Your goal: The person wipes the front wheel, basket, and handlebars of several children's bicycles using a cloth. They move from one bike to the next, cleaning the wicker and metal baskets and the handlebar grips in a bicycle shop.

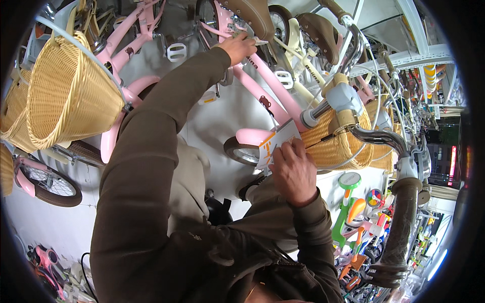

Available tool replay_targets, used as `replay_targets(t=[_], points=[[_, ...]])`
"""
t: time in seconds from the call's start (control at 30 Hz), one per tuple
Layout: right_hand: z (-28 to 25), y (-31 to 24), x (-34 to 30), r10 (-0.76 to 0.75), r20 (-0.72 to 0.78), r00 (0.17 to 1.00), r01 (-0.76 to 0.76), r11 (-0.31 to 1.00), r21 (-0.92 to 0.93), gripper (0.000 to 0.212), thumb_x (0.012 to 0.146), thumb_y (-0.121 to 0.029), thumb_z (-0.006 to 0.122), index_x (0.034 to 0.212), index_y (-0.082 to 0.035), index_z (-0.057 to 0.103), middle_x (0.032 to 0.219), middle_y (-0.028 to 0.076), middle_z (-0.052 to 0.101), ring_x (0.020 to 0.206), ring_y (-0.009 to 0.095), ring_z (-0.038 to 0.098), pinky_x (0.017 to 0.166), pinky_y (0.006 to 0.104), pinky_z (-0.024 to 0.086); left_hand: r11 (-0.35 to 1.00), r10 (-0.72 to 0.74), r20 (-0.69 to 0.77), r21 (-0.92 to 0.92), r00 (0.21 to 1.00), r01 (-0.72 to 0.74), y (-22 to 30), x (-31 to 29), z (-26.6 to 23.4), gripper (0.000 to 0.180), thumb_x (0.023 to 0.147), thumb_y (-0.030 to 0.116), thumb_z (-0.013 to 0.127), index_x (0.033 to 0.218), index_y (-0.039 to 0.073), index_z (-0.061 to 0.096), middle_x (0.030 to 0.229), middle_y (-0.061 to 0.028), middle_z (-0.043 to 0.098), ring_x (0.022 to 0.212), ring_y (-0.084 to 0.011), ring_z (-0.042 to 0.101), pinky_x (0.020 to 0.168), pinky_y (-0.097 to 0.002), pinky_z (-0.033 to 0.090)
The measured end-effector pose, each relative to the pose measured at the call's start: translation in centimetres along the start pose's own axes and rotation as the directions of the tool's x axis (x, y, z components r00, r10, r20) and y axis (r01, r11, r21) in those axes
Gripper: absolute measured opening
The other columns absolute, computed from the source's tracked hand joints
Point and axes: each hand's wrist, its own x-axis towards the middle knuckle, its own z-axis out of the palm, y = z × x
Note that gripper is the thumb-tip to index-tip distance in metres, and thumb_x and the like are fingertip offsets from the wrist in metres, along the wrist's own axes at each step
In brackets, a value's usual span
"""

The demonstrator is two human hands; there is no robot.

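A pink bicycle (279, 86) stands before me, with a brown saddle (255, 17) and a wicker basket (343, 146) at its front. My left hand (238, 48) reaches up to the frame just below the saddle, its fingers closed. Something small and whitish shows at the fingertips; its kind is unclear. Near the basket and the pink front mudguard (251, 136), my right hand (294, 171) is closed on the edge of a white card (275, 144) with orange print. Beside that hand, the bicycle's handlebar grip (404, 222) extends toward me.
Another pink bicycle (124, 50) with a wicker basket (70, 96) stands at the left. A cream bicycle (308, 76) is just beyond mine. Small colourful children's ride-ons, including a green one (345, 212), crowd the right. A pink-trimmed wheel (48, 182) lies low at the left.
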Motion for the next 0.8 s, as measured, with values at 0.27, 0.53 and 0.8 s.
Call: replay_targets(t=[0.27, 0.53, 0.8], points=[[0.1, 0.0, 0.1, 0.003, -0.008, 1.0, -0.003, 1.0, 0.013, 0.017, 0.068, -0.016, 0.062, 0.078, -0.004, 0.056, 0.085, 0.006, 0.05, 0.094, 0.025, 0.049, 0.065, 0.0351, 0.046, 0.966, -0.186, -0.154, 0.154, 0.97, 0.209, 1.4, -0.3, 1.2, 0.021, 0.077, 0.01, 0.052, 0.098, 0.012, 0.055, 0.111, -0.004, 0.051, 0.111, -0.0294, 0.047, 0.077, -0.0423, 0.051], [-0.2, 0.3, -0.4, -0.016, 0.017, 1.0, 0.014, 0.996, 0.085, 0.032, 0.064, -0.029, 0.073, 0.077, -0.004, 0.058, 0.083, 0.006, 0.052, 0.09, 0.025, 0.049, 0.067, 0.0344, 0.047, 0.84, -0.54, -0.122, -0.013, 0.833, 0.542, 3.7, -0.4, 2.4, 0.022, 0.079, 0.008, 0.051, 0.101, 0.009, 0.056, 0.113, -0.0094, 0.05, 0.105, -0.0348, 0.048, 0.078, -0.043, 0.05], [0.4, 0.7, -0.5, -0.018, -0.029, 0.999, 0.019, 0.999, 0.046, 0.031, 0.065, -0.03, 0.073, 0.076, -0.005, 0.059, 0.079, 0.005, 0.052, 0.087, 0.023, 0.05, 0.069, 0.0335, 0.046, 0.681, -0.732, 0.019, -0.001, 0.681, 0.732, 7.6, -7.4, 6.1, 0.031, 0.079, 0.012, 0.056, 0.11, 0.008, 0.059, 0.114, -0.0091, 0.052, 0.094, -0.0344, 0.052, 0.077, -0.0438, 0.05]])
